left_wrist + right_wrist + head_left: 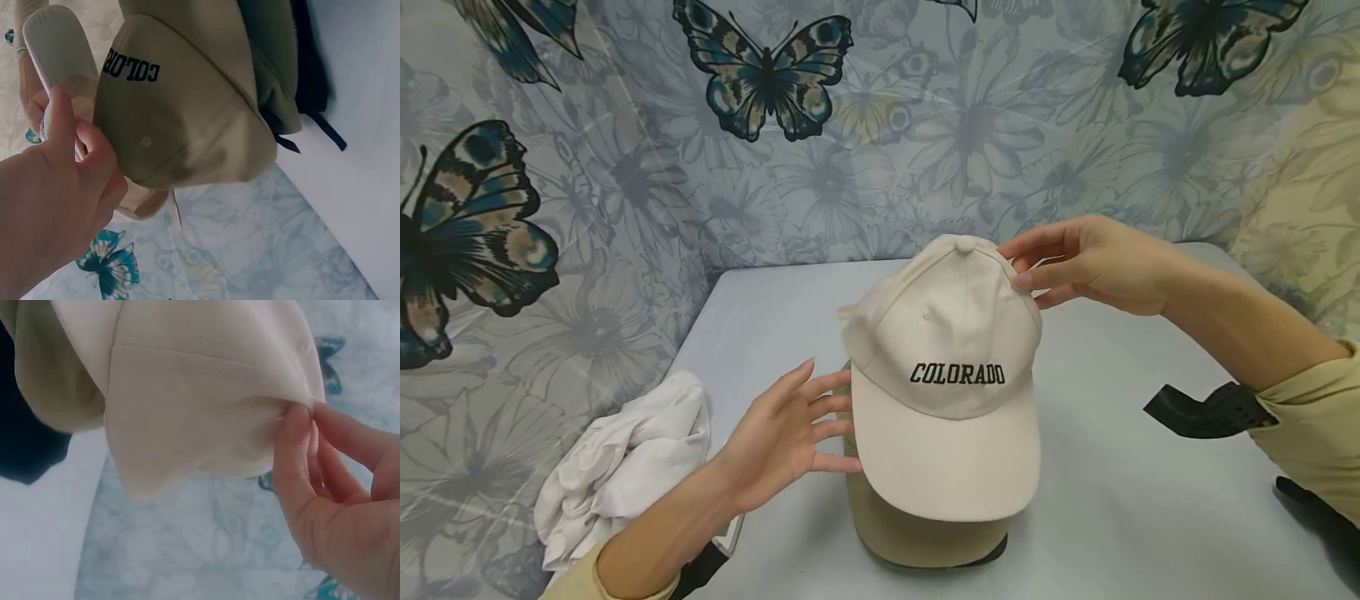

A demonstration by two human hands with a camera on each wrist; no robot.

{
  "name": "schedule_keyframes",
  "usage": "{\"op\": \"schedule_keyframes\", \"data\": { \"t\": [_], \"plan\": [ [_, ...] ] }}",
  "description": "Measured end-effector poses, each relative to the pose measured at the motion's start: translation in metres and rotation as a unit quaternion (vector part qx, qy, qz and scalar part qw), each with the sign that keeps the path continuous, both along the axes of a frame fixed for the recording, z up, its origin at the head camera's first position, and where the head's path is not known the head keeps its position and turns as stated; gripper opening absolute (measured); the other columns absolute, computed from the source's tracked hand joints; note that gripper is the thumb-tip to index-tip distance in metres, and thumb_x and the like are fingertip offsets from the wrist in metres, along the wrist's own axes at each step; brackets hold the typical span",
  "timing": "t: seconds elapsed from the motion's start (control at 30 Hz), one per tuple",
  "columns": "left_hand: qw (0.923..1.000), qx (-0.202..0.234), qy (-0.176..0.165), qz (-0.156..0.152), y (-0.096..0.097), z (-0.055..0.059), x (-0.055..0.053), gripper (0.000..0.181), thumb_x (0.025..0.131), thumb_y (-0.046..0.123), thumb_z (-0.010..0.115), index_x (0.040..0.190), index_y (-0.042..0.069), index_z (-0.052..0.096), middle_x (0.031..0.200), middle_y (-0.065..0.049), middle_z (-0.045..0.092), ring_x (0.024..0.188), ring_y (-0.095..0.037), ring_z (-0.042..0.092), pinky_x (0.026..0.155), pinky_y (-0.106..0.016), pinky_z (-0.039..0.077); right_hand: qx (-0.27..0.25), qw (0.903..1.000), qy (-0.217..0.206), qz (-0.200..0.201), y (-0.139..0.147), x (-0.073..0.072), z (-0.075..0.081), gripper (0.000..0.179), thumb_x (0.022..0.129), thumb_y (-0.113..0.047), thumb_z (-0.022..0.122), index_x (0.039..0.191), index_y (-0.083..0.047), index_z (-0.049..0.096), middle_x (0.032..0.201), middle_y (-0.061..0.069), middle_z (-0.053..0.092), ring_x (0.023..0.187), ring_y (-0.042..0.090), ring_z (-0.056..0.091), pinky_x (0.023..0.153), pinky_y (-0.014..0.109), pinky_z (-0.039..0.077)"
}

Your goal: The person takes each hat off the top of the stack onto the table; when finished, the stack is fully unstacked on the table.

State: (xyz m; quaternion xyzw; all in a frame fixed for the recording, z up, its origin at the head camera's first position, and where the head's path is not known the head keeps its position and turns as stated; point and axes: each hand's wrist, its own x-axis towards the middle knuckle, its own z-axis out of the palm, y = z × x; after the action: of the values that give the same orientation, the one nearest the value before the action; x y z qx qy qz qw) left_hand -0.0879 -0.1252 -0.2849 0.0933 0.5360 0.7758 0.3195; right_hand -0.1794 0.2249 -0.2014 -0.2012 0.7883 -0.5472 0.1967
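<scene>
At the near edge, two tan sleeves (1315, 433) are seen pushed back from the wrists, and a dark strap (1202, 412) is seen hanging from the right one. The left hand (778, 437) is held with its fingers spread and nearly straight, nothing being clasped; its fingertips are placed at the left edge of the brim of a cream cap (947, 458), though whether the brim is pressed cannot be told. The cream cap is held tilted, brim down and front outward, above the middle of the table (1112, 483), with "COLORADO" lettered in black. Behind and below it, a khaki cap (194, 131) is partly covered; in the left wrist view similar lettering is shown on it, and a green cap (269, 50) is seen next to it. Farther back, the upper right of the cream crown is pinched between the thumb and fingers of the right hand (1097, 262). To the left, a white cloth (647, 467) is left crumpled. The background is filled by a floral drape (895, 183), on which large butterflies (767, 75) are printed.
</scene>
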Motion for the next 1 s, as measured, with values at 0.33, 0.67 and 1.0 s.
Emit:
{"op": "schedule_keyframes", "data": {
  "t": [0.33,0.67,1.0],
  "plan": [
    [0.9997,0.017,0.016,-0.007,0.034,0.005,-0.006,0.059,0.103,0.046,0.027,0.146,0.008,0.026,0.144,-0.018,0.034,0.124,-0.032,0.042,0.091,-0.053,0.045,0.017,0.9989,0.030,0.031,0.037,-0.013,0.001,0.033,0.095,-0.001,0.056,0.127,-0.009,0.058,0.120,0.008,0.057,0.106,0.024,0.058,0.084,0.037,0.052],
    [0.9993,0.014,0.031,-0.015,0.073,0.013,-0.004,0.058,0.103,0.044,0.027,0.148,0.007,0.023,0.141,-0.018,0.034,0.126,-0.034,0.041,0.092,-0.052,0.045,0.003,0.9978,0.050,0.044,0.081,-0.019,-0.002,0.041,0.097,0.008,0.046,0.124,-0.018,0.061,0.115,0.005,0.059,0.100,0.019,0.060,0.081,0.034,0.053],
    [0.9992,0.036,0.012,-0.010,0.108,0.015,-0.003,0.062,0.100,0.046,0.035,0.147,0.006,0.026,0.138,-0.014,0.038,0.122,-0.031,0.043,0.092,-0.055,0.044,0.046,0.9974,0.055,0.006,0.116,-0.016,-0.005,0.044,0.097,0.008,0.045,0.117,-0.027,0.063,0.112,-0.001,0.058,0.096,0.016,0.060,0.077,0.031,0.054]
  ]
}}
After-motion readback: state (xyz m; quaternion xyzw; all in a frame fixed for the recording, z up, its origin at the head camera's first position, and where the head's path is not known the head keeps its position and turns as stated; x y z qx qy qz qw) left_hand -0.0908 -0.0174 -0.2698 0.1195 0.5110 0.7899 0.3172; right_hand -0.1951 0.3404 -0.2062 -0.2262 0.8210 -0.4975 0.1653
